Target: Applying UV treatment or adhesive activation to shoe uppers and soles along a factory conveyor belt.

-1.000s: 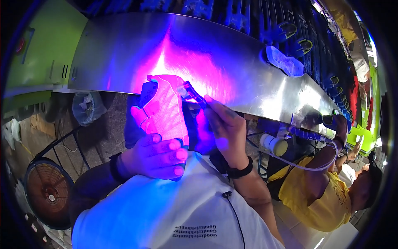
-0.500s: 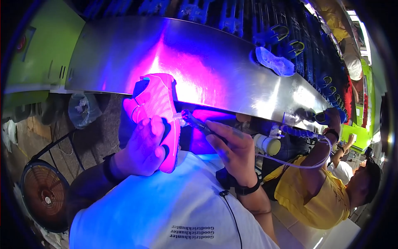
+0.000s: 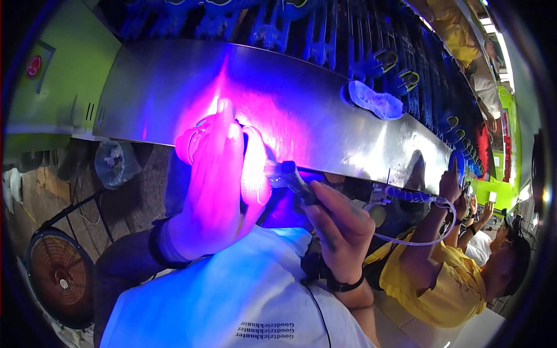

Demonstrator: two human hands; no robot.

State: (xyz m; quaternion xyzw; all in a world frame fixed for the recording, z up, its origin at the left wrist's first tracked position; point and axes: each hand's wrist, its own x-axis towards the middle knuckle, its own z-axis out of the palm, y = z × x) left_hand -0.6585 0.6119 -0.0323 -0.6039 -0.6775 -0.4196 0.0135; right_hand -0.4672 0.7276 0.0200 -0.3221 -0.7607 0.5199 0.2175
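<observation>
My left hand (image 3: 216, 182) is wrapped round a shoe (image 3: 255, 168), its long fingers lying over the upper. Strong pink-violet light washes out both, and the hand hides most of the upper. The bright side of the shoe faces right. In my right hand (image 3: 342, 229) is a brush (image 3: 297, 184) with a dark handle, pinched between thumb and fingers. Its pale tip touches or nearly touches the side of the shoe; glare hides the exact contact. Both hands are in front of the near edge of a metal ledge (image 3: 325, 110).
Beyond the ledge runs a dark slatted conveyor (image 3: 325, 35) with hooked metal pieces. A pale blue shoe sole (image 3: 376, 101) lies at the ledge's far side. To the right works a person in a yellow shirt (image 3: 435, 278). A fan (image 3: 61, 278) and a bagged bin (image 3: 117, 165) stand left.
The shoe has been turned in my left hand, which now covers its upper. My right hand and the brush have shifted slightly right and down.
</observation>
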